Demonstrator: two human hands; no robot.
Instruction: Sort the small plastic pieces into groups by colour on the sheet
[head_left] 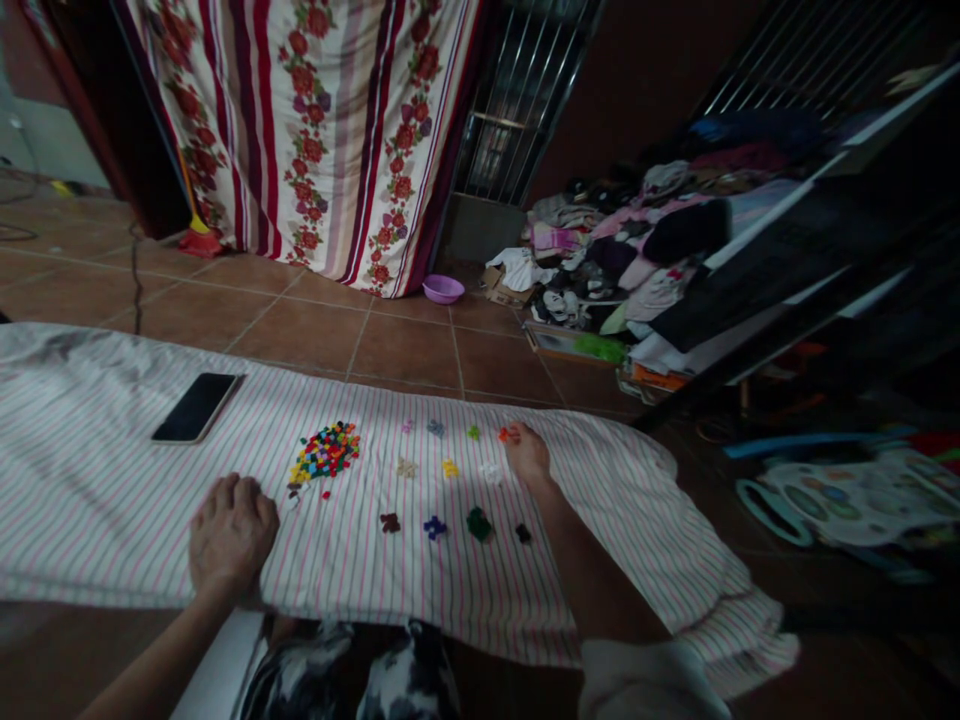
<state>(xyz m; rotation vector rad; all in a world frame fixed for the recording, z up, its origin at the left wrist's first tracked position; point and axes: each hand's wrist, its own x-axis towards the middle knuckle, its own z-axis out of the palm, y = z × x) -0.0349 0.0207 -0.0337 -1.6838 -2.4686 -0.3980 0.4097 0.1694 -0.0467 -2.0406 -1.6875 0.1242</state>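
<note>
My right hand [529,453] reaches to the far right of the small piles, its fingers pinched together at a little group of orange blocks [503,435]. Whatever sits between those fingertips is too small to make out. On the striped cloth, my left hand [234,530] rests palm down, fingers lying on the fabric. Beyond it is a mixed heap of tiny coloured blocks [330,450], with one red block [326,495] apart. Sorted piles stand in rows, among them yellow [450,468], lime green [473,432], white [491,472], brown [390,522], blue [434,527] and dark green [478,523].
A phone [196,408] lies on the striped cloth [600,480] at the left. Past the table are a floral curtain [315,130], a purple basin [443,289] and a large heap of clothes [622,230]. A black pile [523,533] sits near my right forearm.
</note>
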